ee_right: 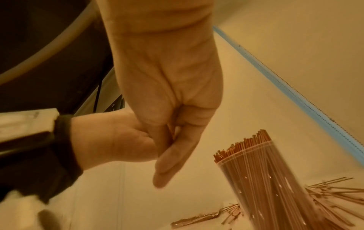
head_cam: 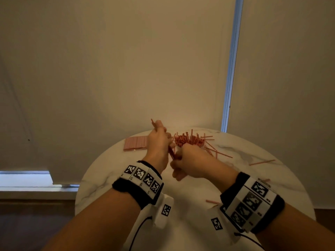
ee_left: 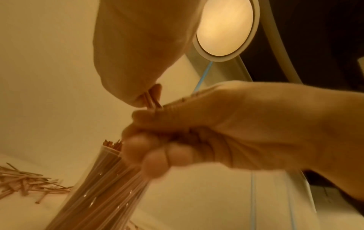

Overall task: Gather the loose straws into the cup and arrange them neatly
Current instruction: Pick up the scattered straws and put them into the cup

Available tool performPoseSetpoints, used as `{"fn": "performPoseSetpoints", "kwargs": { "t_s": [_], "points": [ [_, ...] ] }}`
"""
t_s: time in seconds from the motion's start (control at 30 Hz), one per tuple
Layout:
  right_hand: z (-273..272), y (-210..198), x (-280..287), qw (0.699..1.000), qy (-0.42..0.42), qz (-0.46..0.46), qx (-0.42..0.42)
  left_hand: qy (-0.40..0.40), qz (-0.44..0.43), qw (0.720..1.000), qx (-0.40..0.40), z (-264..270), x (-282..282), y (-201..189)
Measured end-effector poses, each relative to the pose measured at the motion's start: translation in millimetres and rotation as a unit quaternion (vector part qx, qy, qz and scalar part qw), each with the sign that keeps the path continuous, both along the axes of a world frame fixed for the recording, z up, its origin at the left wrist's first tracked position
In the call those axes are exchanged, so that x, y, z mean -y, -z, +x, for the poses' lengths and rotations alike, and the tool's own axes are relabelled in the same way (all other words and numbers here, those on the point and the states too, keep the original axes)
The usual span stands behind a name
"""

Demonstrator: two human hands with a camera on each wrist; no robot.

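Note:
A clear cup packed with thin red straws stands upright at the back of the round table; it also shows in the left wrist view as the cup. My left hand grips a small bundle of straws just left of the cup, their tips poking out above the fist. My right hand is curled round the bundle's lower end, right below the left hand. The bundle passes from one fist into the other. Loose straws lie scattered to the right of the cup.
A flat pink pack of straws lies at the back left of the white marble table. Single straws lie at the right, and one straw lies near my right wrist. A wall stands close behind the table.

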State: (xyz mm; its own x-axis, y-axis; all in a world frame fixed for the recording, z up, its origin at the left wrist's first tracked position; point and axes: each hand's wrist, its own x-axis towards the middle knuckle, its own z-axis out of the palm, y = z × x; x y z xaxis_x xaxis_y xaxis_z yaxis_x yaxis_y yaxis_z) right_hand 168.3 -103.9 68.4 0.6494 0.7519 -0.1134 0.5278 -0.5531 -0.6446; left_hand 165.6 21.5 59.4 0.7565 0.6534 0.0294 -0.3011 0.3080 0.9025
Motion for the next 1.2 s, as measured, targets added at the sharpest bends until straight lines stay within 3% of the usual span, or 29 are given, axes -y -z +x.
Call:
{"fn": "performPoseSetpoints", "kwargs": {
  "t_s": [0.07,0.13,0.2,0.27,0.33,0.43,0.5,0.63,0.7,0.83,0.9,1.07,1.2],
  "points": [
    [3,-1,0,1.000,0.018,0.022,0.010,0.043,0.019,0.999,-0.018,0,8,4],
    [9,0,6,1.000,0.013,-0.013,0.008,0.065,0.044,0.996,-0.037,-1,7,6],
    [17,1,20,0.997,0.016,-0.074,0.015,0.071,0.126,0.985,-0.096,-2,-4,9],
    [28,0,39,0.989,0.020,-0.144,0.040,0.069,0.231,0.954,-0.176,-4,-20,17],
    [43,1,59,0.967,0.048,-0.236,0.077,0.078,0.333,0.903,-0.259,-8,-36,26],
    [71,11,88,0.912,0.109,-0.381,0.103,0.104,0.476,0.775,-0.403,-11,-56,37],
    [90,21,109,0.895,0.165,-0.404,0.097,0.120,0.531,0.701,-0.461,-9,-64,42],
    [114,40,140,0.874,0.263,-0.400,0.084,0.138,0.596,0.605,-0.509,1,-65,48],
    [116,45,141,0.870,0.285,-0.396,0.071,0.139,0.614,0.582,-0.515,9,-64,50],
    [120,48,125,0.884,0.247,-0.387,0.085,0.140,0.637,0.559,-0.512,22,-55,51],
    [119,49,111,0.893,0.224,-0.383,0.078,0.142,0.661,0.530,-0.512,25,-49,51],
    [114,60,89,0.902,0.135,-0.376,0.162,0.149,0.720,0.450,-0.507,21,-34,53],
    [110,66,90,0.923,0.105,-0.333,0.162,0.192,0.719,0.433,-0.509,7,-26,55]
  ]
}}
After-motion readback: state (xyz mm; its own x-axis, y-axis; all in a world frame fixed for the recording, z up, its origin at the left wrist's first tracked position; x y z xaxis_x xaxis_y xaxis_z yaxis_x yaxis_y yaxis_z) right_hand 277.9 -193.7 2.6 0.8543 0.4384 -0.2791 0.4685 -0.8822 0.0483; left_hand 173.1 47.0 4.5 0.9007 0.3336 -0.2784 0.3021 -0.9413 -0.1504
